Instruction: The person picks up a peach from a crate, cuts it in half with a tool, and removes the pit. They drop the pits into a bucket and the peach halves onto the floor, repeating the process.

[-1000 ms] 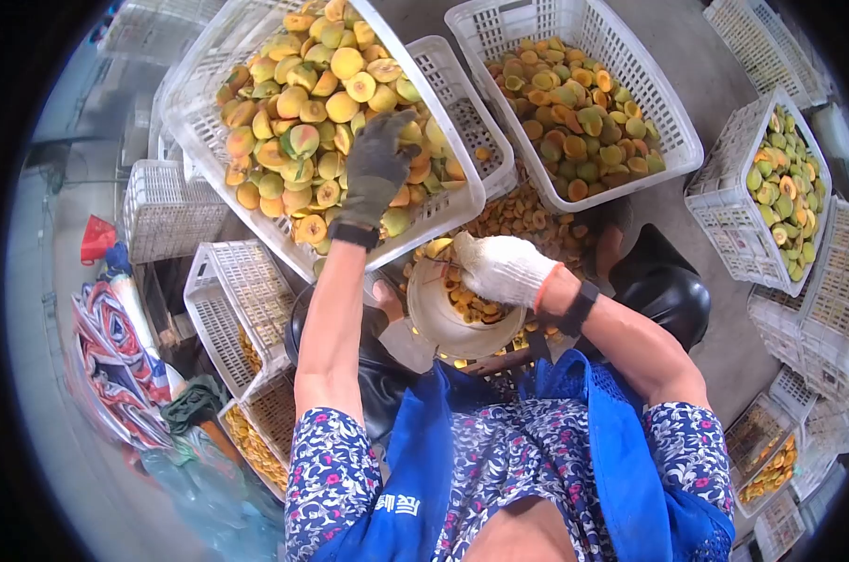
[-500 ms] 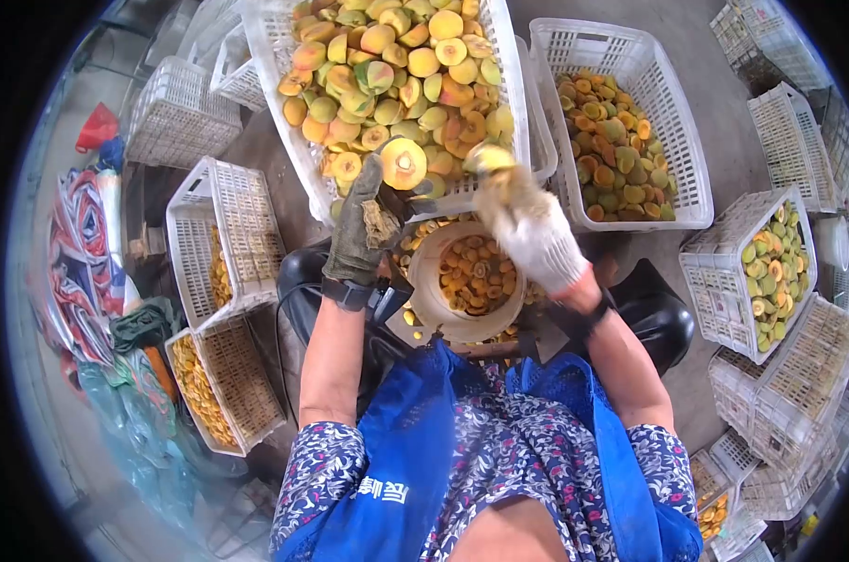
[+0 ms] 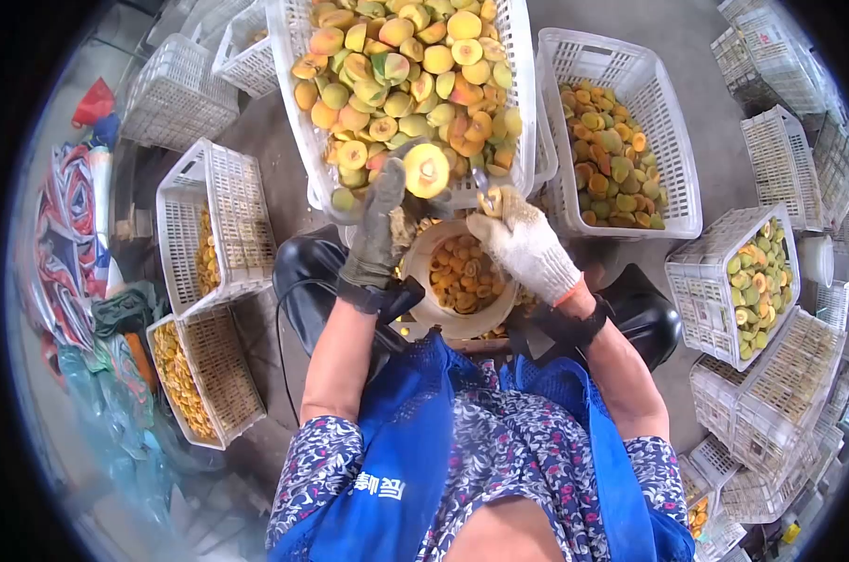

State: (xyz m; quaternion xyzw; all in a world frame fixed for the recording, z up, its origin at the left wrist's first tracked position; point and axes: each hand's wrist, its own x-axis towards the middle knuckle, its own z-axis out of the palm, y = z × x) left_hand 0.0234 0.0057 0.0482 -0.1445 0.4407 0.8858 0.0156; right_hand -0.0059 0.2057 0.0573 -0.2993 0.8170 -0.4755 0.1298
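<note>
My left hand [image 3: 379, 225], in a dark grey-green glove, holds up a peach half [image 3: 426, 170] with its cut face and pit cavity toward me. My right hand [image 3: 525, 236], in a white glove, is closed around a small tool [image 3: 483, 190] with a metal tip; its exact kind is hard to make out. The tool is to the right of the peach half, apart from it. Beneath both hands stands a round white bucket [image 3: 422, 304] with orange peach pieces [image 3: 464, 272] inside. In front is a large white crate [image 3: 298, 112] heaped with halved peaches [image 3: 387, 80].
Right of the large crate sits another white crate [image 3: 684, 159] of peach halves. A tilted crate [image 3: 715, 309] of greenish halves lies farther right. On the left are crates [image 3: 237, 225] with orange pieces, near striped cloth and plastic sheeting [image 3: 73, 253].
My right hand, blurred earlier near the big crate's edge, has come down slightly and shows clearly. My left hand has shifted right with the peach half. The whole view has moved a little.
</note>
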